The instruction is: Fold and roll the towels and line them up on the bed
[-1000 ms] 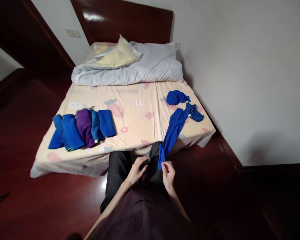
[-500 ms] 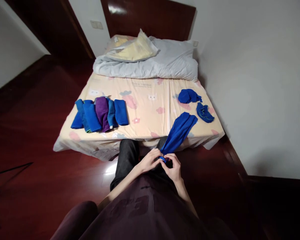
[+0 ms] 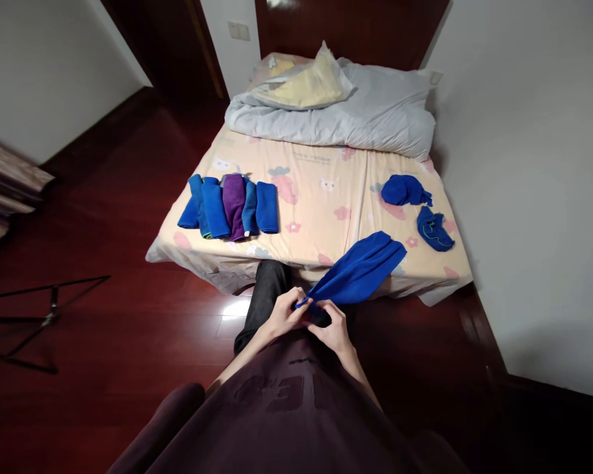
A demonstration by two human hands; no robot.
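A long blue towel slants from the bed's front edge down to my lap, its far end resting on the sheet. My left hand pinches the near corner between thumb and fingers. Close beside it, my right hand curls round the same near end, index fingertip at the cloth's edge and thumb below; part of its grip is in shadow. At the bed's right lie a crumpled blue cloth and a smaller blue cloth with a light green edge.
Several rolled blue towels and a purple one lie side by side at the bed's left. Behind are a grey quilt and a pale yellow pillow. A black metal stand is on the floor at left.
My hands have shifted slightly left with the towel's near end, and the towel looks spread wider. The right hand's finger and thumb are farther apart. The view has turned left.
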